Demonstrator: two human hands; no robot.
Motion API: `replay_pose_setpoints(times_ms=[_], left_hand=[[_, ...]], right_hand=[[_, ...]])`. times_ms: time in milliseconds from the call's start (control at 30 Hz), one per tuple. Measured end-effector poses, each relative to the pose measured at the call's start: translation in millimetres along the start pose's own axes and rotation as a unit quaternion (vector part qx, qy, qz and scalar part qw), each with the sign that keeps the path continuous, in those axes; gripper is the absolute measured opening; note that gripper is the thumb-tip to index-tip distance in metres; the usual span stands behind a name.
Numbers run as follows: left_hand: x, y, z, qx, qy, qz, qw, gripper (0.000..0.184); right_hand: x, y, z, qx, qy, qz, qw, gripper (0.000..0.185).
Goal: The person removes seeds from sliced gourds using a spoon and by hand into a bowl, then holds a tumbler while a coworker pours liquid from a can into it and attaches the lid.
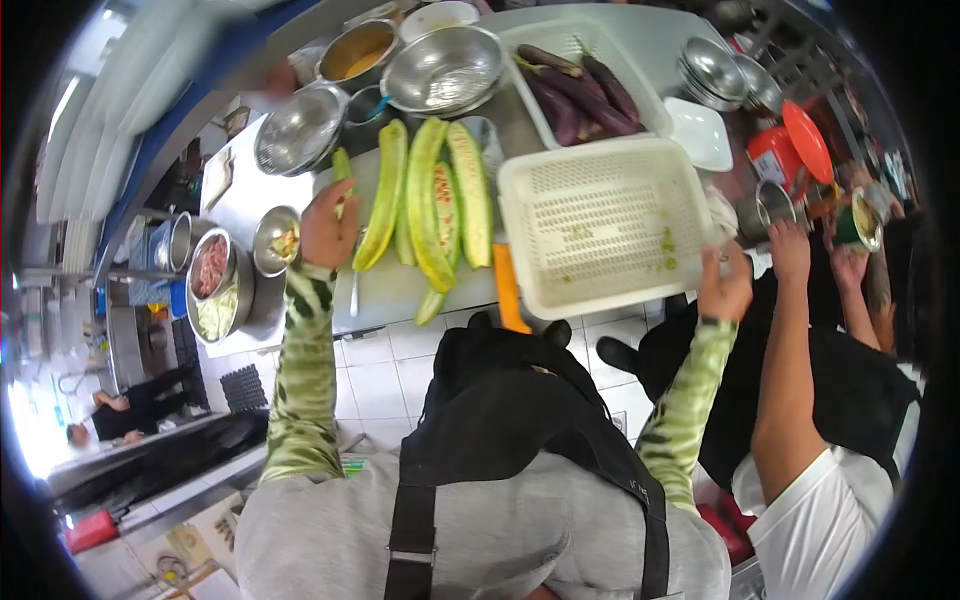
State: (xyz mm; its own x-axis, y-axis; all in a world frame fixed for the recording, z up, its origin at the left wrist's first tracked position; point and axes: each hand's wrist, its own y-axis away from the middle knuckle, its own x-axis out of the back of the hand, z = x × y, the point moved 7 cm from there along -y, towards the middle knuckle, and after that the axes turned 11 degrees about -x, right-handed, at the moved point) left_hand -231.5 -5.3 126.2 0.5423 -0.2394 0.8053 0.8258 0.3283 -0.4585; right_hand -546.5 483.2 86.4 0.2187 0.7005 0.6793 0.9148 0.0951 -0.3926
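Note:
My left hand is closed around a slim green gourd piece at the left of the cutting board. Beside it lie several long halved gourds, pale green, some with the seedy inside showing. My right hand grips the right rim of a white perforated basket, which holds only a few green scraps. The basket is tilted toward me and overlaps an orange flat object, partly hidden under its left side.
Metal colanders and a pot stand at the back. A white bin holds eggplants. Bowls of meat and shredded vegetable stand left. A co-worker's hand is close on my right, near a red container.

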Motion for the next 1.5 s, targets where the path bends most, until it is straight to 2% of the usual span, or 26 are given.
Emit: replay_pose_setpoints(times_ms=[33,67,100,167,233,267,333,400,467,567,600,633,667,700,800,867,1067,1167,1200,1233,1300,1333,1400,1433,1467,1500], left_hand=[[10.1,30.6,-25.0,0.042,-0.007,0.023,0.999,0.024],[18.3,50.7,-46.0,0.085,-0.013,0.043,0.995,0.023],[20.8,63.5,-55.5,0.082,-0.003,0.043,0.996,0.023],[12.5,93.2,-63.2,0.079,0.025,0.033,0.996,0.022],[0.8,81.8,-35.7,0.032,0.047,0.014,0.998,0.022],[-8.6,76.1,-18.2,0.003,0.078,0.005,0.997,0.023],[-36.5,74.3,-3.5,0.061,0.127,-0.009,0.990,0.027],[-49.0,55.0,31.2,0.034,0.070,0.010,0.997,0.038],[-64.1,39.9,56.6,-0.011,-0.046,-0.040,0.998,0.054],[-76.7,43.4,33.2,0.010,-0.055,-0.068,0.996,0.060],[-51.2,44.0,32.7,-0.041,-0.042,0.019,0.998,0.055],[-36.0,49.1,17.9,-0.034,-0.002,0.048,0.998,0.052],[-20.5,60.2,2.7,-0.027,0.041,0.069,0.996,0.050],[-6.6,67.4,-11.4,-0.029,0.085,0.087,0.992,0.047],[12.9,90.3,-47.0,0.060,0.079,0.046,0.994,0.040],[20.8,91.5,-56.6,0.068,0.101,0.039,0.992,0.037],[38.6,106.8,-64.5,0.105,0.158,0.062,0.980,0.033],[33.8,92.9,-51.2,0.038,0.153,0.078,0.984,0.030],[28.2,76.8,-32.1,-0.048,0.106,0.051,0.992,0.029],[17.0,59.7,-11.8,-0.131,0.057,0.024,0.990,0.028],[-39.3,35.8,5.0,-0.185,0.070,-0.074,0.977,0.031],[-52.8,32.9,13.5,-0.202,0.008,-0.073,0.977,0.033],[-71.0,22.3,25.0,-0.234,-0.121,-0.068,0.962,0.036],[-71.9,17.5,16.6,-0.210,-0.130,-0.077,0.966,0.037],[-71.0,16.2,3.7,-0.186,-0.137,-0.091,0.969,0.038],[-70.4,14.2,-7.3,-0.138,-0.106,-0.154,0.973,0.038]], right_hand=[[29.7,24.6,-57.6,0.105,0.133,0.118,0.978,0.038],[30.0,50.4,-74.2,0.016,-0.034,0.036,0.999,0.033],[21.6,81.3,-91.1,-0.081,-0.192,-0.055,0.976,0.029],[-8.8,146.8,-163.7,0.040,-0.134,-0.266,0.954,0.022],[-51.5,188.5,-191.9,0.068,-0.090,-0.298,0.948,0.019],[-61.8,199.6,-209.7,0.092,-0.068,-0.286,0.951,0.020],[-80.0,213.7,-238.0,0.124,-0.032,-0.256,0.958,0.020],[-92.5,222.4,-258.0,0.120,-0.016,-0.249,0.961,0.019],[-105.5,224.9,-278.8,0.132,-0.032,-0.232,0.963,0.014],[-134.9,243.8,-289.5,0.109,-0.061,-0.302,0.945,0.012],[-142.5,254.2,-301.1,0.123,-0.074,-0.333,0.932,0.008],[-152.1,267.5,-315.6,0.141,-0.106,-0.366,0.914,0.008],[-167.4,283.3,-329.7,0.118,-0.084,-0.399,0.906,0.011],[-189.8,300.2,-341.5,0.129,-0.040,-0.385,0.913,0.011],[-249.8,330.9,-374.7,0.219,-0.003,-0.349,0.911,0.012],[-277.9,339.2,-378.2,0.184,0.060,-0.340,0.920,0.012],[-264.8,338.9,-391.7,0.152,0.072,-0.325,0.931,0.011],[-256.9,340.0,-382.6,0.140,0.130,-0.329,0.925,0.014],[-255.4,340.0,-377.2,0.136,0.160,-0.334,0.919,0.016],[-255.3,339.3,-372.2,0.118,0.127,-0.326,0.929,0.017],[-266.0,349.9,-352.5,0.084,0.059,-0.318,0.942,0.020],[-287.8,365.3,-346.7,0.213,0.105,-0.330,0.914,0.022],[-272.2,355.9,-349.9,0.165,0.124,-0.299,0.932,0.019],[-261.5,348.5,-351.1,0.137,0.131,-0.286,0.939,0.017],[-258.9,349.2,-354.4,0.195,0.174,-0.325,0.909,0.018],[-248.1,343.1,-356.5,0.188,0.125,-0.346,0.911,0.019]])
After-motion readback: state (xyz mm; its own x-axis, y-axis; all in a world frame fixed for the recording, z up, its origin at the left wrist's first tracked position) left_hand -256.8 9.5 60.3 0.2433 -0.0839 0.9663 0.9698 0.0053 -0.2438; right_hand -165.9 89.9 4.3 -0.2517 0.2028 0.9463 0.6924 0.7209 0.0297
